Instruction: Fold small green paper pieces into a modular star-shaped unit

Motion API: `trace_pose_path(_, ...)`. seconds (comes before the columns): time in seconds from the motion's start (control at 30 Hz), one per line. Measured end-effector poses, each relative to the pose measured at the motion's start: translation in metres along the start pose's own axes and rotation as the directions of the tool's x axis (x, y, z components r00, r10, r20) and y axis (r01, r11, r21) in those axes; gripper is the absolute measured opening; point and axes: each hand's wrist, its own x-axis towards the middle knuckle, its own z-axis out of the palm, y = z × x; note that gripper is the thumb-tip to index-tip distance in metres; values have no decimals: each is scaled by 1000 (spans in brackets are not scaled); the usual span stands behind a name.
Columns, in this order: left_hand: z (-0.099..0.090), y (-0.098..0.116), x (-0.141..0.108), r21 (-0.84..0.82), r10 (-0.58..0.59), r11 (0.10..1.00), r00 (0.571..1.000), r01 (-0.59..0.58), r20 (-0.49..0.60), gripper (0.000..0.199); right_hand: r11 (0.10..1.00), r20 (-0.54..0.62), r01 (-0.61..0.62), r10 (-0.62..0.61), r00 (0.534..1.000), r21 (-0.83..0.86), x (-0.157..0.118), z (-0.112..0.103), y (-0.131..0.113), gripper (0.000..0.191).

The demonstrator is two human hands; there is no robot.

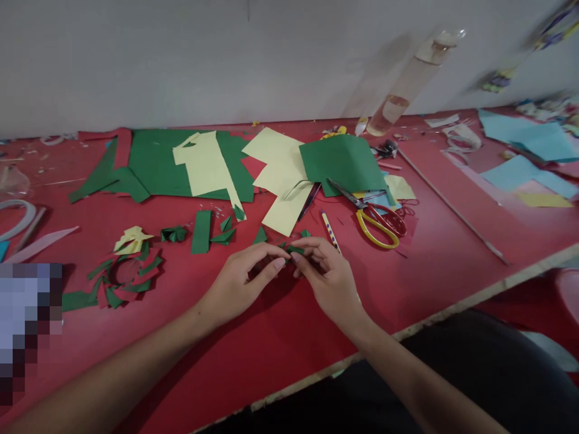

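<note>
The red table [271, 337] carries large green sheets [158, 163] and pale yellow sheets [280, 175] at the back, out of the way. Nearer, yellow-handled scissors [375, 220] lie just right of the work, with a ring of folded green pieces [122, 277] to the left. Left hand [239, 283] and right hand [328, 280] meet fingertip to fingertip, pinching a small green paper piece [293, 249] low over the table, seemingly to crease it.

Before you, a red worktop [280, 349] lies strewn with craft paper: a large green sheet [156, 163] with a pale yellow cut-out [205, 166] on it, more yellow sheets [280, 175] and a folded green card [344, 163]. Yellow-handled scissors [377, 220] rest just beside a dotted pencil [331, 232]. To your left sits a ring of folded green pieces [124, 277]; a clear bottle [407, 84] leans against the wall, and blue sheets [529, 150] lie far right.
</note>
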Motion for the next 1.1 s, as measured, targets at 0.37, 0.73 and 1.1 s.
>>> trace_pose_path(0.37, -1, 0, 1, -173, -85, 982, 994, 71, -75, 5, 1000, 34, -3, 3, 999, -9, 1, 3, -4, 11)
trace_pose_path(0.73, -2, -1, -2, -130, -88, 988, 995, 81, -46, 8, 999, 50, -42, 42, 998, 2, 2, 2, -10, 5)
trace_pose_path(1.1, 0, 8, 0, -18, -10, 1000, 998, 9, -55, 10, 994, 63, -91, 88, 994, 53, -5, -8, -8, 11)
